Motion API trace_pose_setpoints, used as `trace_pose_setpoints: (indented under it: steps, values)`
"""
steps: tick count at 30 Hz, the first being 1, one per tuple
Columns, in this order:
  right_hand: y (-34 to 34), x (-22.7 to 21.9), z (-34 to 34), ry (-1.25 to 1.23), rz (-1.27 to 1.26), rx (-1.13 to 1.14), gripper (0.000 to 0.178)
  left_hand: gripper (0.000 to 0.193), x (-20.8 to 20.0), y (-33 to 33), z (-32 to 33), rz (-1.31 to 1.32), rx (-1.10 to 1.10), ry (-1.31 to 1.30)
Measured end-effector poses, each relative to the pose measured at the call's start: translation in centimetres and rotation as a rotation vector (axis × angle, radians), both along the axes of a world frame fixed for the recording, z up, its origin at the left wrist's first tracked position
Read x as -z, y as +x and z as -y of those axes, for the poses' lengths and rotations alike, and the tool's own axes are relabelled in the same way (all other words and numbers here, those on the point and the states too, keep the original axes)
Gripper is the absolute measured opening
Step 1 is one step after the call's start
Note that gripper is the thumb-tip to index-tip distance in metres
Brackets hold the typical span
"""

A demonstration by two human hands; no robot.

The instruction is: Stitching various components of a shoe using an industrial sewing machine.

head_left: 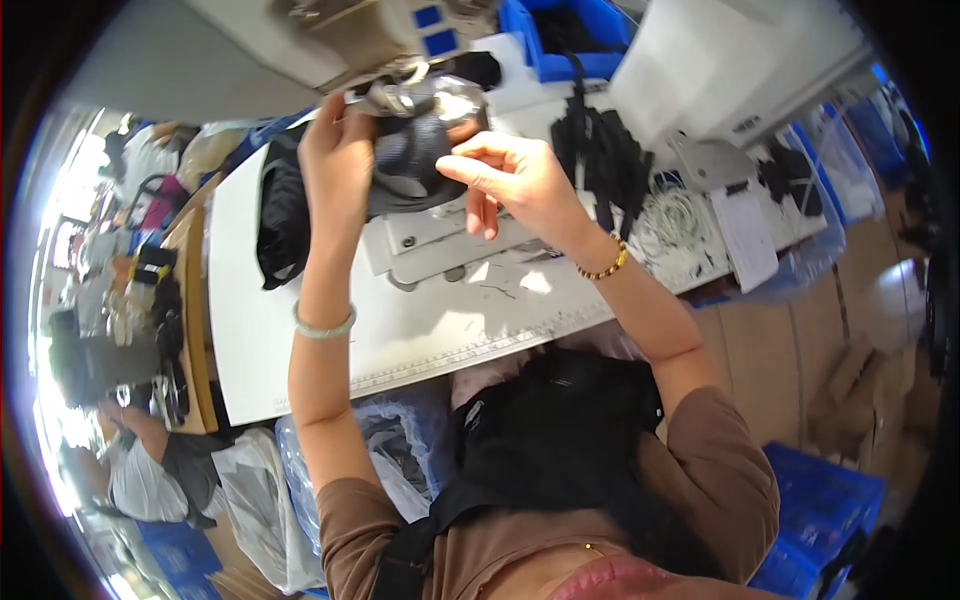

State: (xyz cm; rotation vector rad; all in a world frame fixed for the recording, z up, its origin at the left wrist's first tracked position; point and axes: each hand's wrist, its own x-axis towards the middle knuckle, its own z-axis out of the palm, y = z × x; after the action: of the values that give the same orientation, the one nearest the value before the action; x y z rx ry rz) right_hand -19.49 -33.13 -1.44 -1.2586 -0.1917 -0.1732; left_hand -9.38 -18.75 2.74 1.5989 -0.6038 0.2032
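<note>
A dark, rounded cloth piece [408, 160] is raised over the sewing machine's pale bed plate [440, 240], close to the shiny metal machine head [455, 100]. My left hand [338, 165] grips its left side; the fingertips are partly hidden and a little blurred. At the cloth's right side, my right hand [510, 180] has thumb and forefinger brought together in a pinch, with its other fingers hanging lower. What lies between those fingertips is too small to make out. Part of the cloth's far side is hidden behind the machine head.
Black straps [600, 150] are heaped right of the machine, beside a coil of pale cord [672, 220] and a paper sheet [745, 235]. Black fabric [285, 210] lies at the left. A blue bin [570, 60] stands behind. Another person [150, 460] sits at far left.
</note>
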Motion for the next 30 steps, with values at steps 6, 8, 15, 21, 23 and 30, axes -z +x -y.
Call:
trace_pose_setpoints:
  steps: [6, 8, 15, 21, 23, 30]
  values:
    - [-1.9, 3.2, 10.3, -0.745, -0.136, 0.689, 0.017, 0.011, 4.0, -2.1, -3.8, 1.056, -0.067, 0.503]
    - [-2.7, 3.3, 11.5, -0.898, -0.185, 0.712, 0.019, 0.017, 5.4, -2.2, -4.3, 1.061, -0.154, 0.628]
    - [-0.5, 7.0, 8.9, -1.154, -0.076, 0.645, 0.017, 0.021, 7.0, -1.8, -3.7, 1.011, -0.368, 0.439]
    - [0.1, 7.5, 9.1, -0.953, -0.247, 0.525, 0.018, 0.03, 9.2, -3.1, -5.4, 1.291, -0.429, 0.397]
    - [-0.1, 7.3, 9.0, -0.91, -0.272, 0.535, 0.016, 0.024, 9.6, -4.2, -4.9, 1.398, -0.247, 0.335]
    - [-1.9, 3.6, 7.0, -0.532, -0.332, 0.283, 0.019, 0.033, 8.8, -7.2, 0.3, 0.771, 0.326, 0.472]
